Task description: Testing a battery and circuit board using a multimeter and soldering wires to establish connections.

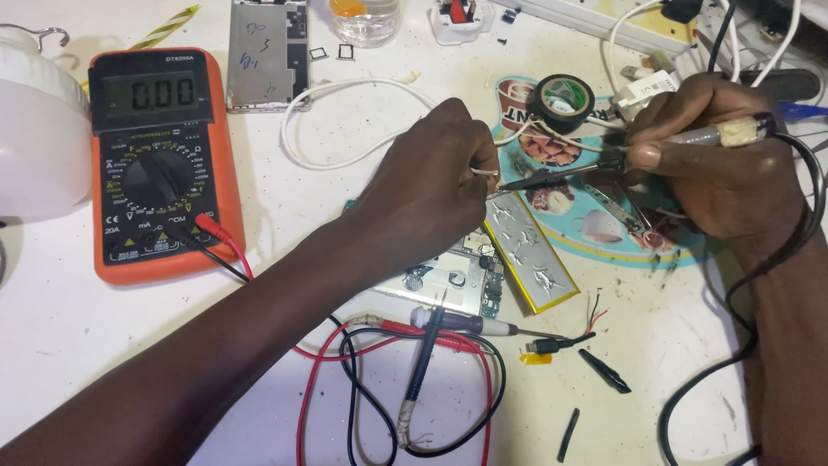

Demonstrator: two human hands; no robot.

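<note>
Nearest us, red and black meter leads (379, 380) loop across the white bench. Our left hand (431, 185) pinches the thin white cable's bare end (487, 173); our right hand (724, 164) grips the dark soldering iron (604, 168), its tip at that end. We judge a slip could burn fingers or the silver battery pack (528, 252) beneath.

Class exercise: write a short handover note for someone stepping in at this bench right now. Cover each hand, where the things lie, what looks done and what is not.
Left hand: pinches the end of the white cable.
Right hand: holds the soldering iron, tip at that cable end.
Nearby: silver battery and circuit board below the hands; orange multimeter to the left, leads plugged in; black tape roll above.
Done: phone opened, parts laid out.
Left: whether the joint is finished cannot be told.
</note>
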